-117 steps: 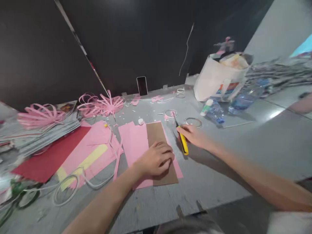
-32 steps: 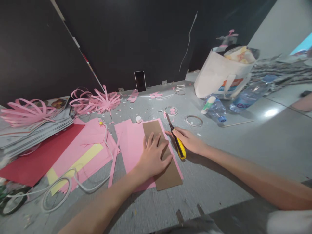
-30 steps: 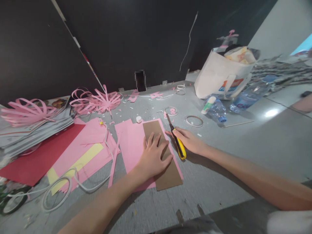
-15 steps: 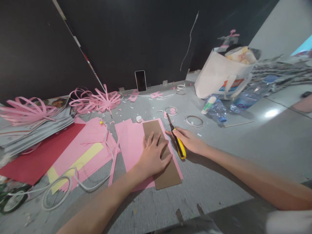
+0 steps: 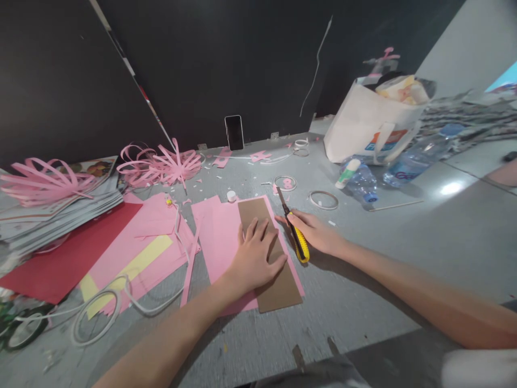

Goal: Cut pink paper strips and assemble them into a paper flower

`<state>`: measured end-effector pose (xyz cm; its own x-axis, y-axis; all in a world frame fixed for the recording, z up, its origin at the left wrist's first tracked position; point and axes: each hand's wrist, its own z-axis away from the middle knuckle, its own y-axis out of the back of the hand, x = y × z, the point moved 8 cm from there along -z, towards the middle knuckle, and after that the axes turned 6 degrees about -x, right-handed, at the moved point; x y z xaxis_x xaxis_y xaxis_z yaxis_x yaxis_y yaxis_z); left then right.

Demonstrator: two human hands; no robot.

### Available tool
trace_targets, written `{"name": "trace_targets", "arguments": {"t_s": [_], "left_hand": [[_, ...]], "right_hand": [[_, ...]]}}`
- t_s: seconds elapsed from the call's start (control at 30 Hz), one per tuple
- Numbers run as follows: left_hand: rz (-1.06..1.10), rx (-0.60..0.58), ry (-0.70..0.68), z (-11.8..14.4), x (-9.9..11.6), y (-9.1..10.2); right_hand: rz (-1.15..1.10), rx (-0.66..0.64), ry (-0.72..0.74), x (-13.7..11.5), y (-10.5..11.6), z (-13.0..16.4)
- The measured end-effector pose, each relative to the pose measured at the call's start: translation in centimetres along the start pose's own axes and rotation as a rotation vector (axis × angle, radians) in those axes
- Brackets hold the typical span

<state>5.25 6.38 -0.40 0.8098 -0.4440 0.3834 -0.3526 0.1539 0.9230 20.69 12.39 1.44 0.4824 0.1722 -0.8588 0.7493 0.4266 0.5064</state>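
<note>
My left hand (image 5: 253,257) lies flat, fingers spread, on a brown cardboard strip (image 5: 278,285). The strip rests along the right side of a pink paper sheet (image 5: 218,237) on the grey table. My right hand (image 5: 315,233) grips a yellow and black utility knife (image 5: 298,237). The knife's blade end (image 5: 280,195) points away from me, close to the strip's right edge.
More pink, yellow and red paper (image 5: 68,258) lies to the left, with pink cut-paper flowers (image 5: 161,167) and a stack of grey sheets (image 5: 60,210). White cord loops (image 5: 97,318) sit front left. A phone (image 5: 234,132) leans on the dark wall. A white bag (image 5: 371,129), water bottles (image 5: 359,183), a glue stick (image 5: 346,173) and tape rings (image 5: 323,200) sit right.
My left hand went from curled to flat and spread on the cardboard strip. My right hand brought the knife closer to the strip's right edge. Over the last second both are almost still.
</note>
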Motion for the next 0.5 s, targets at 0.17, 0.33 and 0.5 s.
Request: {"name": "trace_targets", "arguments": {"t_s": [0.17,0.33,0.5], "left_hand": [[0.022,-0.022,0.023,-0.08,-0.14,0.12],[0.033,-0.047,0.035,-0.19,-0.18,0.27],[0.024,-0.037,0.019,-0.15,-0.15,0.2]], "right_hand": [[0.015,-0.008,-0.017,-0.31,0.04,0.17],[0.009,-0.005,-0.01,-0.4,0.07,0.22],[0.017,-0.012,-0.012,-0.27,0.04,0.2]]}}
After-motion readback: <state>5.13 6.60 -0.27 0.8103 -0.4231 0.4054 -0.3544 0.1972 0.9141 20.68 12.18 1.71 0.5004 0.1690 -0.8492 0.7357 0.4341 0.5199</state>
